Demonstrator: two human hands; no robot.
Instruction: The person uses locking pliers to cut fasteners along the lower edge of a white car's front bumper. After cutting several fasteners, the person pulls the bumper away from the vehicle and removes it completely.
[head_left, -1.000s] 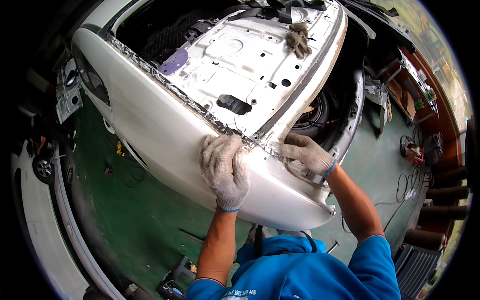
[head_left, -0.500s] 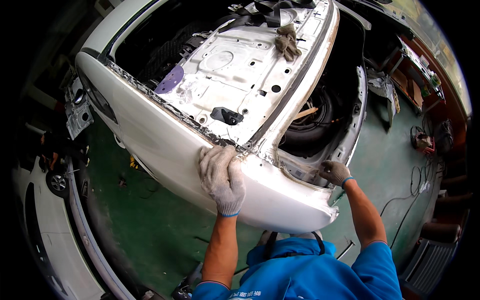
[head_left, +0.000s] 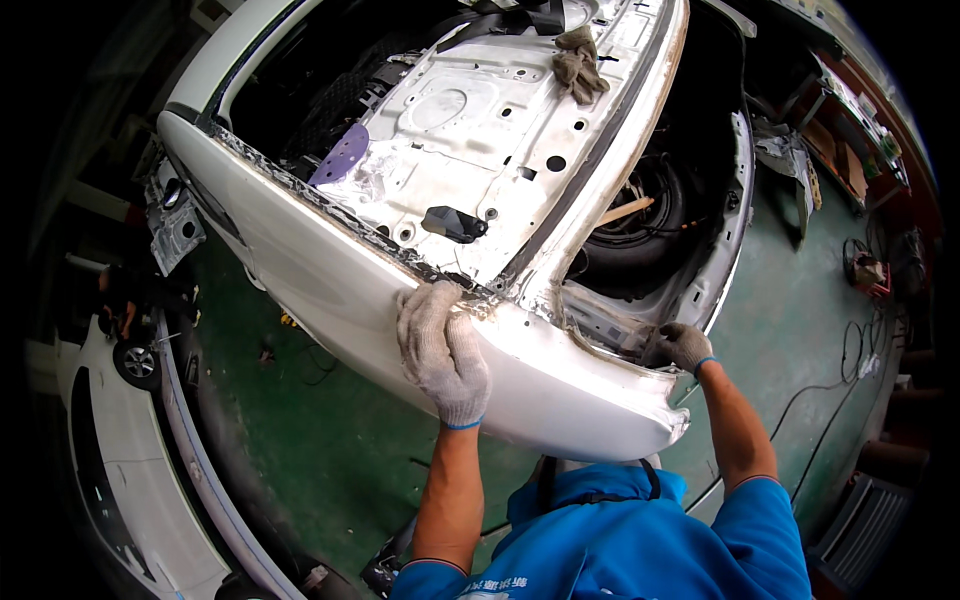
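Watching from my remote post; landmark is the car's white rear quarter panel (head_left: 320, 240). Left hand (head_left: 442, 352), in a pale knit glove, lies on the panel's upper rear part, fingers bent loosely over its ragged top seam, unclenched, gripping nothing that I can make out. Right hand (head_left: 687, 347), gloved alike, is by the panel's rear end, at the near corner of the boot rim (head_left: 738, 200), fingers curled; fingertips too dim for me to tell whether they pinch metal or only rest there. To handle this well, I judge, the left palm should bear flat and light on the painted side, fingertips not raking along the rough seam; the right should meet the metal slowly, with the pads, since a raw edge could snag the knit. Panel lies beneath the left hand and runs across the gap to the right one, its rear end just beside that hand on the body side. Inboard of the panel, the bare white parcel shelf (head_left: 425, 190) carries a purple sanding disc (head_left: 343, 155) near the seam and, farther off, a brownish work glove (head_left: 580, 65); what looks like a spare tyre (head_left: 625, 262) sits deeper inboard, with a wooden stick (head_left: 627, 210) across it
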